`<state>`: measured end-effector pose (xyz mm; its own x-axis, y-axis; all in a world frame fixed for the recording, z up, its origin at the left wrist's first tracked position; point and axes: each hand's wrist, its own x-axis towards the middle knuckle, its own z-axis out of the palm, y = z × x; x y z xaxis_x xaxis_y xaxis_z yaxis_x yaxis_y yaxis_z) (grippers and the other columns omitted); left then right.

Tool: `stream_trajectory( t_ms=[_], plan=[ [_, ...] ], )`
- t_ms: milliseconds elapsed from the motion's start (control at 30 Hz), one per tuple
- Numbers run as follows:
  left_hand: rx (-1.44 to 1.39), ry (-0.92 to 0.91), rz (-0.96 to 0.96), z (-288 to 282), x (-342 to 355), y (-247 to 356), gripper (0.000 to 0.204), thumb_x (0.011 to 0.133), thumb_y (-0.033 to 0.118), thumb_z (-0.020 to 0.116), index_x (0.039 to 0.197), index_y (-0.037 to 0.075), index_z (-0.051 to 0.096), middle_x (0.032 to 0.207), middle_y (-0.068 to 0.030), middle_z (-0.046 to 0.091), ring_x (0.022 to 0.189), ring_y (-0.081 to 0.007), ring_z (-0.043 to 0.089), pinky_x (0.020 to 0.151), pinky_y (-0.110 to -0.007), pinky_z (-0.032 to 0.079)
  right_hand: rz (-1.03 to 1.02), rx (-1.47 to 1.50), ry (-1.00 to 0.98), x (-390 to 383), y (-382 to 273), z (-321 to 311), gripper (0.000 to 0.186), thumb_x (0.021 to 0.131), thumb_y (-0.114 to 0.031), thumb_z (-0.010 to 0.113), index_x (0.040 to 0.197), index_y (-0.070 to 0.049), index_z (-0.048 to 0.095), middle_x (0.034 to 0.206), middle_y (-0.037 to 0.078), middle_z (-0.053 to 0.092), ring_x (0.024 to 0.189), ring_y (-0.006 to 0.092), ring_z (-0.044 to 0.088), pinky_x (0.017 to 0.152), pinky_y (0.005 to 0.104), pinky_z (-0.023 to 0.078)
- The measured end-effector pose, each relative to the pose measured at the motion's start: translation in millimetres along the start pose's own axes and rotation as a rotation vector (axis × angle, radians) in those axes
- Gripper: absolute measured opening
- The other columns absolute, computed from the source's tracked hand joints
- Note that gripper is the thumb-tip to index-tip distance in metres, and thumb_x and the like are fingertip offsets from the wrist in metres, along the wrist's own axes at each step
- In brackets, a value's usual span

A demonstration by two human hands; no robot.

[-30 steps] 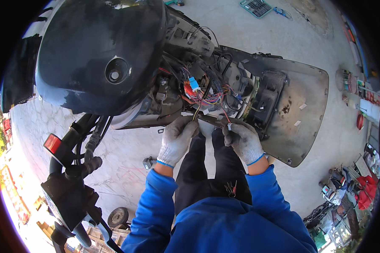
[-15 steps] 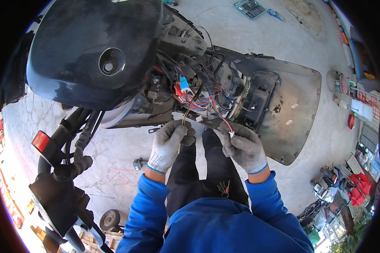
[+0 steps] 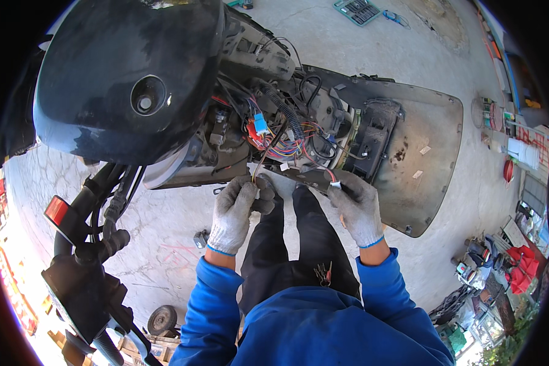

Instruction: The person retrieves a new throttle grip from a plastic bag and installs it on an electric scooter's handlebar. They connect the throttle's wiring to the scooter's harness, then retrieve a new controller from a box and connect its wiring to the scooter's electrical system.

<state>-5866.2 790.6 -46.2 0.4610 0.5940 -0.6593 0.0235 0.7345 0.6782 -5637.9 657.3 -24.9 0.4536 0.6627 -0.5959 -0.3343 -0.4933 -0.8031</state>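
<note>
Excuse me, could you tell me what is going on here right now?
A gloved person is beside an opened-up vehicle. The left hand holds a thin lead; the right hand, a white connector on a red lead. The hands are apart, and both leads run toward the coloured wire bundle.

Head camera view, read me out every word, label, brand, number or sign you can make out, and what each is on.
No text can be read in this view.
Two pale stickers on the panel: too small to read.
White connector at the right hand: too small to show any lettering.
Blue connector among the wires: no legible marking.
</note>
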Motion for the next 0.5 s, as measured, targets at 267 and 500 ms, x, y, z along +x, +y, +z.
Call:
stream_trajectory(
  t_ms=[267,500],
  plan=[
    [-0.054,-0.063,0.036,2.9,-1.2,14.7,0.030,0.109,0.026,0.062,0.119,-0.002,0.066,0.098,-0.0126,0.076,0.080,-0.0197,0.074,0.075,-0.032,0.059,-0.019,0.200,0.179,27.4,21.9,11.1,0.040,0.100,-0.003,0.069,0.138,0.004,0.064,0.097,0.003,0.068,0.081,0.0073,0.060,0.073,0.0237,0.052],
    [-0.087,-0.063,0.041,14.4,2.0,20.9,0.029,0.108,0.024,0.063,0.123,-0.001,0.066,0.101,-0.0134,0.075,0.081,-0.0206,0.073,0.077,-0.033,0.060,0.072,0.415,0.204,46.9,61.8,22.2,0.035,0.099,-0.002,0.070,0.134,0.002,0.065,0.091,0.003,0.068,0.074,0.0086,0.061,0.067,0.0235,0.051]
  ],
)
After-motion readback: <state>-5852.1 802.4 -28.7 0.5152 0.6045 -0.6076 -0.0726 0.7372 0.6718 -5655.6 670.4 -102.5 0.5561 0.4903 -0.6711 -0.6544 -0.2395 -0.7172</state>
